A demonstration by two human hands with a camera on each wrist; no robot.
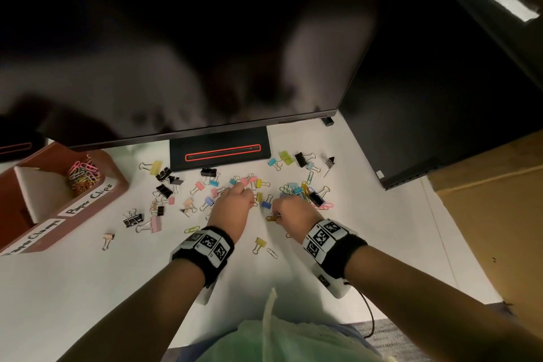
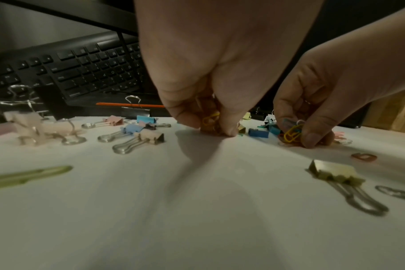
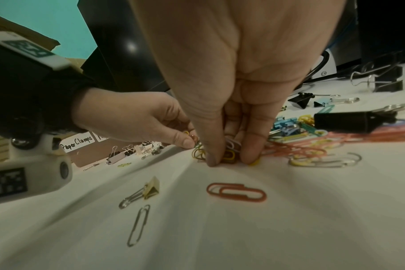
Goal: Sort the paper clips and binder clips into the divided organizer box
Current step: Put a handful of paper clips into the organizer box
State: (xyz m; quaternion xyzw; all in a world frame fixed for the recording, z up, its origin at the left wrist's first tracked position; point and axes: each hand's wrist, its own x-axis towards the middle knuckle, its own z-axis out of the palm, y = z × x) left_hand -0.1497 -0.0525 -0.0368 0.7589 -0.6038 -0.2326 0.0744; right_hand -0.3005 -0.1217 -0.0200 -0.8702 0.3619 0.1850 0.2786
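Observation:
Binder clips (image 1: 160, 190) and paper clips (image 1: 302, 190) of many colours lie scattered on the white table. My left hand (image 1: 249, 200) has its fingertips on the table, pinching a small bunch of paper clips, yellow ones (image 2: 210, 117) showing between thumb and fingers. Close to its right, my right hand (image 1: 276, 215) pinches another bunch of paper clips (image 3: 229, 155), yellow and white, against the table top. The brown divided organizer box (image 1: 114, 185) stands at the far left; its "Paper Clips" compartment holds a heap of coloured paper clips (image 1: 83, 175). The "Paper Clamps" label (image 3: 76, 143) marks the other compartment.
A dark monitor hangs over the back of the table, its stand base (image 1: 220, 153) behind the clips. A black keyboard (image 2: 81, 73) lies beyond. A cardboard box (image 1: 499, 200) stands at the right. A yellow binder clip (image 1: 260, 244), red paper clip (image 3: 236, 192) and silver paper clip (image 3: 139, 224) lie near me.

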